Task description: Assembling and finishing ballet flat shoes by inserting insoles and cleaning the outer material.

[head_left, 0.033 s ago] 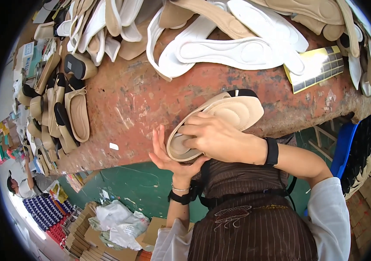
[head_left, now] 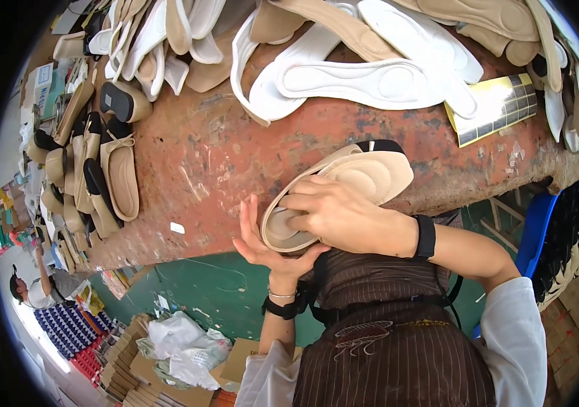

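A beige flat shoe with a black part at its upper right end lies tilted at the table's near edge. My left hand cups its rounded lower left end, thumb beneath and fingers up along the outside. Bent fingers of my right hand reach into the shoe, holding a beige padded insole. The insole's broad end sticks out toward the upper right. My right hand covers its middle, and the fingertips inside the shoe are partly hidden.
White insoles and beige ones heap along the far side of the worn red table. A sticker sheet lies at right. Beige shoes stand at left. A blue bin edge is at right; plastic bags lie below left. Another person is far left.
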The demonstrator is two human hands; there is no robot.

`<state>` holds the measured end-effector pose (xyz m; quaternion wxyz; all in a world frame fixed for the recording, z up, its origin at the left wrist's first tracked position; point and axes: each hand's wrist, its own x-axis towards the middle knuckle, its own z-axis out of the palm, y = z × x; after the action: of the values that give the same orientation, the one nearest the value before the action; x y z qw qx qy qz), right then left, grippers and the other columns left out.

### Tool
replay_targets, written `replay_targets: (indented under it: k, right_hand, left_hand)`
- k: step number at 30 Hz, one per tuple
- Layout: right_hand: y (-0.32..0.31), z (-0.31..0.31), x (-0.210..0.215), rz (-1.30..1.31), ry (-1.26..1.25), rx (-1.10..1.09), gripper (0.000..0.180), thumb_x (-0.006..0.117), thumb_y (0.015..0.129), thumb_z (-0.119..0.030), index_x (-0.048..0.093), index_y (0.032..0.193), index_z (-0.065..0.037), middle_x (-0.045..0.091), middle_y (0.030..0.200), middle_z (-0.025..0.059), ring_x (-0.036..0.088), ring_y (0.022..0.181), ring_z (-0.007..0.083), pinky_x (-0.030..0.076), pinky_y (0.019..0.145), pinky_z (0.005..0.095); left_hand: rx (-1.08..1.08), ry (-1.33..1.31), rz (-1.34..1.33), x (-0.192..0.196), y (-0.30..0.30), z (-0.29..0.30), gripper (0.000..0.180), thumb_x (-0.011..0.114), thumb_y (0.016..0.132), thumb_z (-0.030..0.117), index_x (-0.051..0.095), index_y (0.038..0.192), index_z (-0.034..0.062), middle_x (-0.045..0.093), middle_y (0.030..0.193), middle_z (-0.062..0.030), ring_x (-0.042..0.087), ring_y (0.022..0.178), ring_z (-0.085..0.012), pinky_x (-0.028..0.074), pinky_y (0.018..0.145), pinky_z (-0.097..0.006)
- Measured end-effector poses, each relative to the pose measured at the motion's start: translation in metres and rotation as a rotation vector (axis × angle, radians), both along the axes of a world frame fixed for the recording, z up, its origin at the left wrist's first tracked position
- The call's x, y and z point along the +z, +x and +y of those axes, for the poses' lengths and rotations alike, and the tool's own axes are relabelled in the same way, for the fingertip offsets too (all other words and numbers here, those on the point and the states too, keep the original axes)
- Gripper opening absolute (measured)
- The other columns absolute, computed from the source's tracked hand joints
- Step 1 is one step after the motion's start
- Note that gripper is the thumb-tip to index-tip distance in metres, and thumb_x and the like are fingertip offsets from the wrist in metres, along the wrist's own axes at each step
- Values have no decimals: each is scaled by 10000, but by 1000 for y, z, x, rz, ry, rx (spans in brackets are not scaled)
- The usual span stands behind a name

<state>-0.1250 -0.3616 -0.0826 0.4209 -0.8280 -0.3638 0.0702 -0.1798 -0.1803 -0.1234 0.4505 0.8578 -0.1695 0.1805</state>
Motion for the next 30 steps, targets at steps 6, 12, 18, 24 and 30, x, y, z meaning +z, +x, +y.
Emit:
replay_targets:
  k: [6, 12, 18, 24, 30]
  right_hand:
    - [4, 5, 4, 23, -16, 48, 261, 681, 701, -117, 734, 935, -13, 655, 1109, 111, 616, 1087, 277, 504, 949, 395]
    - [8, 1, -2, -73, -49, 323, 351, 626, 795, -142, 699, 1108, -3, 648, 1236, 138, 571, 1244, 272, 421, 1109, 391]
    - [-10, 2, 11, -85, -278, 147, 330, 610, 804, -146, 730, 1090, -32, 675, 1225, 138, 583, 1252, 262, 399, 1134, 407]
    - [-21, 1, 20, -248, -416, -109, 253, 634, 750, -128, 771, 957, -80, 701, 1190, 142, 625, 1197, 255, 391, 1128, 433]
    - [17, -40, 44, -493, -508, -909, 434, 685, 707, -42, 683, 1141, -52, 667, 1191, 131, 634, 1121, 313, 420, 1058, 537]
  left_hand:
    - [-40, -17, 33, -3, 1, 16, 1431, 835, 677, 642, -174, 1561, 143, 195, 1546, -338, 377, 1381, -467, 359, 1114, -567]
    - [-136, -50, 147, 6, 1, 16, 656, 650, 890, 419, 488, 1406, 48, 401, 1484, -311, 385, 1394, -470, 260, 1175, -551]
    - [-93, -223, 277, 4, -7, 8, 234, 542, 920, 211, 568, 1032, 8, 451, 1449, -301, 491, 1298, -450, 393, 1080, -514]
    - [46, -144, 234, 23, 2, 7, 287, 553, 951, 278, 484, 980, 0, 448, 1424, -341, 466, 1309, -451, 347, 1102, -500]
    - [-75, 344, 291, 53, -27, -52, 431, 750, 785, 128, 607, 1164, -20, 402, 1520, -245, 550, 1084, -410, 475, 931, -457]
